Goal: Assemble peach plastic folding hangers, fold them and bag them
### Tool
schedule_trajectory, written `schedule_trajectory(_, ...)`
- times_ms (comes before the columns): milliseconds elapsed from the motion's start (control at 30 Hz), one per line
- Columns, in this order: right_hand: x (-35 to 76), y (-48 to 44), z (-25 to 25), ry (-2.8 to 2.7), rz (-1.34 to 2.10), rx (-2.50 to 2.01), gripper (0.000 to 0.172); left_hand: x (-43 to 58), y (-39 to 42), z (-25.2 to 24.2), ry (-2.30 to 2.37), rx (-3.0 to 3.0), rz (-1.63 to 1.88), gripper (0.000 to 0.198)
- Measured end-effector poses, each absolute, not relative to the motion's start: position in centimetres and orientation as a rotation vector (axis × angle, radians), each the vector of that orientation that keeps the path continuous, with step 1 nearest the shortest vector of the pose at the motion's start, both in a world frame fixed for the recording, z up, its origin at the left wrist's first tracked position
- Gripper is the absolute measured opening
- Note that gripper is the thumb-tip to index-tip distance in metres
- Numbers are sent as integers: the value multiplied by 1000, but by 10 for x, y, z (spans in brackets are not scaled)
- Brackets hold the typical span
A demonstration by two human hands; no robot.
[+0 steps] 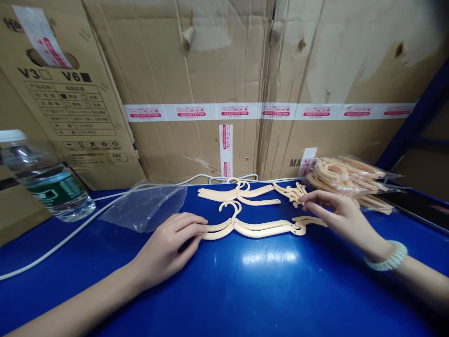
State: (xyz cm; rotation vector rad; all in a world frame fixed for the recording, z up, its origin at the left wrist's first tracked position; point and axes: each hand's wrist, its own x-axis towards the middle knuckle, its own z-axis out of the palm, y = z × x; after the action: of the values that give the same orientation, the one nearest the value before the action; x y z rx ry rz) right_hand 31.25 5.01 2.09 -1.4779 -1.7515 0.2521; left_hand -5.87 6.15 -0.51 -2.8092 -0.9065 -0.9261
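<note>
My left hand lies on the table with its fingers and thumb closed round the left end of the front cream clothes hangers. These lie flat, nested together, their hooks pointing away from me. A loose curved cream piece touches their right end. Behind them lies another set of cream hangers. Over at the right, my right hand reaches to a small pile of cream plastic pieces. Its thumb and index finger pinch at the pile's near edge, apparently on one small piece; the other fingers are curled.
Clear bags of cream hanger parts are stacked at the right, near a dark flat device. An empty plastic bag, a white cable and a water bottle are on the left. Cardboard boxes wall the back.
</note>
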Motion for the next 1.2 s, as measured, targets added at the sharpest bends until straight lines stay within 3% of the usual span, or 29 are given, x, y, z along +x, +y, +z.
schedule_trajectory(1200,316,53,17,-1743,337,-1448,31,-61,63,-8,-880,-2797,-931,24)
